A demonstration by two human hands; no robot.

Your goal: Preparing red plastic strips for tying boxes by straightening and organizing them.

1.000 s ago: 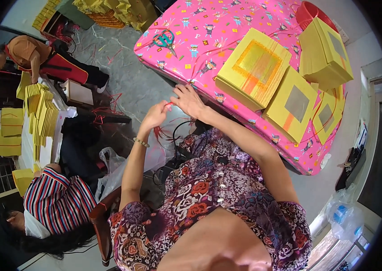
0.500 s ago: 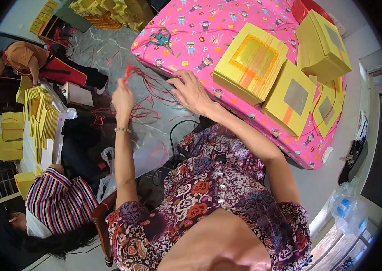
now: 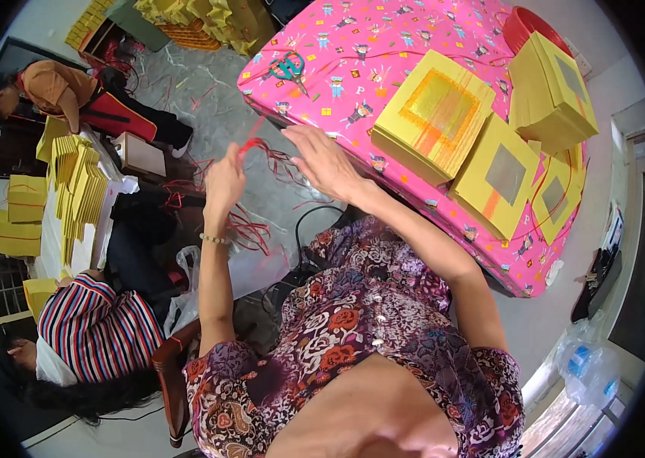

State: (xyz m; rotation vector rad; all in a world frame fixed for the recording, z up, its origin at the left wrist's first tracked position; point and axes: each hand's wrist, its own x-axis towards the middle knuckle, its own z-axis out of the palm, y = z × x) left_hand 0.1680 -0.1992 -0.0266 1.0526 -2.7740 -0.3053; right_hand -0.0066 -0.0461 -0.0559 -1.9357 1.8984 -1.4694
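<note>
Left hand (image 3: 225,182) clenched on red strands (image 3: 254,143); right hand (image 3: 328,165) open
I see both arms (image 3: 216,298) outstretched; strands thin, curling, possibly tangled.

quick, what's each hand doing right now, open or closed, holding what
Left hand: closed, holding a bundle of red strings.
Right hand: open, beside the strings; whether it touches any cannot be told.
</note>
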